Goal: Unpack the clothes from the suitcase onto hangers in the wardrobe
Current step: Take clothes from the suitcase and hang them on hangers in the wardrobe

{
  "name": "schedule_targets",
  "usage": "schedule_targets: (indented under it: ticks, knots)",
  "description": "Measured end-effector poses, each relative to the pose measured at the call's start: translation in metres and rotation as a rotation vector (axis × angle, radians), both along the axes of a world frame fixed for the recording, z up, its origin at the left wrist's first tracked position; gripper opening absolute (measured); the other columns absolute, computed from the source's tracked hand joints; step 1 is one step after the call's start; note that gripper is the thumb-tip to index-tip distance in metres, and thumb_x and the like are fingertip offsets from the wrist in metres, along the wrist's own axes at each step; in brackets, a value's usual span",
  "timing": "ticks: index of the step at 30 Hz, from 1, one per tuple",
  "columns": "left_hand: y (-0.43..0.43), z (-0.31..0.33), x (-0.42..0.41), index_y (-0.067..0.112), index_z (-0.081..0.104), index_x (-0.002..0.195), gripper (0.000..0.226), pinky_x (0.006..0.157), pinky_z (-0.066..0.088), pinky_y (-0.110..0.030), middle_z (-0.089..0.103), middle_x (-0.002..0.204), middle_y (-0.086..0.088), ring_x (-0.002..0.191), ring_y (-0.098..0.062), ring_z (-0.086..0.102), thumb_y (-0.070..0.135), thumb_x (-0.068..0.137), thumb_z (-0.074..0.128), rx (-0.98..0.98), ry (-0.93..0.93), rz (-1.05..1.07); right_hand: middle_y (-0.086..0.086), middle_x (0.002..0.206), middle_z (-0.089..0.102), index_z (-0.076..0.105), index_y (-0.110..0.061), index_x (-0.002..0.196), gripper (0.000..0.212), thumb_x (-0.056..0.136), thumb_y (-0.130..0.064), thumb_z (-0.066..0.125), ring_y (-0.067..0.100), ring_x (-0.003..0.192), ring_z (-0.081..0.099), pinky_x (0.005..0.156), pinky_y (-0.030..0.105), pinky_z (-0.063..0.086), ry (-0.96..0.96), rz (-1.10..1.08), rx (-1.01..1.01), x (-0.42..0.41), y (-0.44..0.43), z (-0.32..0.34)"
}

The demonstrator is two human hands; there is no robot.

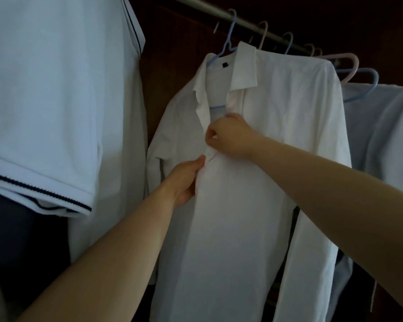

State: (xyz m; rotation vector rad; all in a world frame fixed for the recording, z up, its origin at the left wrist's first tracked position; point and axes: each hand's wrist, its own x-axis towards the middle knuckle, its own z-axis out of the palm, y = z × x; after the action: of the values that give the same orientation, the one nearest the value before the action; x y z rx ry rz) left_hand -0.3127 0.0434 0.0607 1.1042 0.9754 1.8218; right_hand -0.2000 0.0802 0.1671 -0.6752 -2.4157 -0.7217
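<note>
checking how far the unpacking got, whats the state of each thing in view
white shirt, hung on the blue hanger, collar open
blue hanger, hooked on the rail, carrying the white shirt
left hand, grips the white shirt's front edge
right hand, pinches the white shirt's front higher up
polo shirt, hanging at left
pale blue shirt, hanging at right
pink hanger, bare where it shows
</note>
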Motion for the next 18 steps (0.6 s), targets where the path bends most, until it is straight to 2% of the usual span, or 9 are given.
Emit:
schedule_targets:
  ticks: [2, 3, 6, 8, 12, 16, 18]
  knots:
    - [0.0, -0.011, 0.005, 0.008, 0.063, 0.112, 0.034, 0.084, 0.05, -0.03, 0.07, 0.1, -0.005, 0.096, -0.019, 0.065, 0.034, 0.101, 0.044, -0.054, -0.018, 0.033, 0.006, 0.127, 0.056, 0.06, -0.018, 0.124, 0.032, 0.096, -0.022, 0.046, 0.024, 0.124, 0.046, 0.115, 0.033, 0.007, -0.039, 0.028, 0.216, 0.005, 0.001, -0.004]
    - [0.001, -0.015, 0.008, 0.007, 0.061, 0.117, 0.039, 0.086, 0.05, -0.031, 0.068, 0.104, -0.006, 0.1, -0.021, 0.063, 0.038, 0.1, 0.044, -0.088, -0.012, 0.088, 0.009, 0.138, 0.047, 0.053, -0.019, 0.133, 0.038, 0.096, -0.021, 0.047, 0.026, 0.133, 0.036, 0.116, 0.035, 0.001, -0.055, 0.035, 0.259, 0.01, -0.001, -0.007]
    - [-0.001, -0.026, 0.021, 0.002, 0.05, 0.133, 0.055, 0.091, 0.043, -0.028, 0.058, 0.124, -0.013, 0.106, -0.023, 0.055, 0.044, 0.101, 0.038, -0.25, 0.182, 0.387, 0.013, 0.156, 0.021, 0.035, -0.022, 0.146, 0.051, 0.096, -0.023, 0.045, 0.027, 0.145, 0.014, 0.118, 0.042, -0.003, -0.086, -0.018, 0.268, 0.025, -0.007, -0.017]
    - [-0.008, -0.035, 0.028, -0.003, 0.052, 0.129, 0.051, 0.088, 0.039, -0.025, 0.055, 0.13, -0.017, 0.104, -0.024, 0.054, 0.037, 0.103, 0.032, -0.313, 0.367, 0.562, 0.013, 0.158, 0.014, 0.031, -0.022, 0.148, 0.053, 0.097, -0.024, 0.044, 0.026, 0.147, 0.007, 0.119, 0.044, -0.004, -0.109, -0.059, 0.195, 0.036, -0.013, -0.026]
    - [-0.023, -0.059, 0.037, -0.009, 0.054, 0.121, 0.037, 0.083, 0.044, -0.026, 0.056, 0.127, -0.023, 0.111, -0.034, 0.057, 0.016, 0.1, 0.036, -0.476, 0.556, 0.677, 0.008, 0.159, 0.015, 0.029, -0.022, 0.149, 0.053, 0.098, -0.023, 0.042, 0.021, 0.147, 0.008, 0.118, 0.038, -0.003, -0.107, 0.007, 0.042, 0.065, -0.02, -0.049]
    - [-0.05, -0.079, 0.052, -0.005, 0.046, 0.129, 0.037, 0.09, 0.046, -0.031, 0.052, 0.13, -0.019, 0.114, -0.035, 0.054, 0.012, 0.097, 0.038, -0.518, 0.543, 0.758, 0.006, 0.153, 0.032, 0.035, -0.015, 0.146, 0.049, 0.098, -0.018, 0.042, 0.02, 0.142, 0.025, 0.117, 0.03, 0.009, -0.068, 0.13, -0.058, 0.089, -0.031, -0.076]
    - [-0.068, -0.082, 0.065, -0.005, 0.05, 0.121, 0.031, 0.077, 0.046, -0.029, 0.055, 0.122, -0.018, 0.107, -0.034, 0.056, 0.009, 0.096, 0.04, -0.49, 0.521, 0.817, 0.006, 0.152, 0.036, 0.037, -0.014, 0.145, 0.047, 0.098, -0.016, 0.042, 0.021, 0.14, 0.031, 0.114, 0.027, 0.016, -0.01, 0.187, -0.186, 0.099, -0.037, -0.091]
